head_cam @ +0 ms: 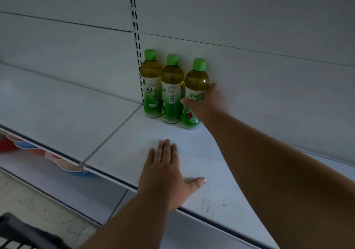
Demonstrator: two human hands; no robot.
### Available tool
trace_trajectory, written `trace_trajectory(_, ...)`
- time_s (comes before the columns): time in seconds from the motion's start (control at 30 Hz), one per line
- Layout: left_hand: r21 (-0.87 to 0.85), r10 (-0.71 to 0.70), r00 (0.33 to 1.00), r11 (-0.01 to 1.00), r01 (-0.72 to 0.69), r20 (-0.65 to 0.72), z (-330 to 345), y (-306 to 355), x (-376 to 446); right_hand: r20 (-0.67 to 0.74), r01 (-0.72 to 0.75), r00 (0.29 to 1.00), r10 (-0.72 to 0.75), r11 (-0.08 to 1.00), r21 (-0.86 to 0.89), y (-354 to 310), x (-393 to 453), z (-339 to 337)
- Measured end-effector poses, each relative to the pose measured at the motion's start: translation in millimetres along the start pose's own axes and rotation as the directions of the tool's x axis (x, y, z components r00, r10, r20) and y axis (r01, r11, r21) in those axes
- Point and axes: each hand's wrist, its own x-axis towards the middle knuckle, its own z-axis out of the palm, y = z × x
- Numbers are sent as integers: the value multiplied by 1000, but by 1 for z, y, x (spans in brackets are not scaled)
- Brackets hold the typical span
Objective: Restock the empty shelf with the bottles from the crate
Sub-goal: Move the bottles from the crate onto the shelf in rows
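Observation:
Three green-tea bottles with green caps stand in a row at the back of the white shelf (124, 137), against the rear panel. The left bottle (151, 83) and the middle bottle (171, 89) stand free and upright. My right hand (209, 102) is wrapped around the label of the right bottle (196, 81), which stands on the shelf. My left hand (165, 173) lies flat, palm down, on the shelf near its front edge, fingers spread, holding nothing. A corner of the dark crate (21, 233) shows at the bottom left; its contents are hidden.
A slotted upright rail (136, 37) runs down the back panel just left of the bottles. On the lower shelf at the left lie red, blue and pink bowls (23, 145). Bare shelf stretches left and right of the bottles. Speckled floor shows at the bottom left.

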Motion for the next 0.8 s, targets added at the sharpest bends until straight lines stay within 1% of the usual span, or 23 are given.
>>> trace_trajectory(0.07,-24,-5,1000,1000,5,-4,-1,0,0,15,-17,1000,17,1000,17,8,-19,-4)
trace_trajectory(0.1,-37,-7,1000,999,7,-6,-1,-1,0,24,-1,1000,1,1000,-2,13,-31,-7)
trace_trajectory(0.17,-51,-5,1000,999,6,10,-3,0,2,62,66,996,-60,994,-90,22,-58,-16)
trace_trajectory(0.27,-99,0,1000,995,3,30,-12,-1,-1,195,225,963,-185,953,-203,26,-100,-33)
trace_trajectory(0.3,-138,-11,1000,990,12,9,-17,-3,-4,249,282,943,-223,930,-234,25,-113,-39)
trace_trajectory(0.37,-190,-47,996,981,32,-77,-28,-13,-18,335,386,896,-290,883,-268,20,-135,-48)
trace_trajectory(0.47,-152,-72,974,988,40,-213,-50,-35,-62,415,494,831,-370,834,-247,3,-165,-52)
trace_trajectory(0.6,-86,-104,953,993,82,-285,-76,-74,-137,492,596,750,-443,775,-210,-31,-207,-36)
trace_trajectory(0.7,-25,-187,926,982,189,-327,-95,-104,-201,550,691,660,-512,701,-176,-63,-245,-17)
trace_trajectory(0.8,1,-357,875,926,378,-326,-106,-125,-267,634,795,510,-581,600,-89,-98,-287,2)
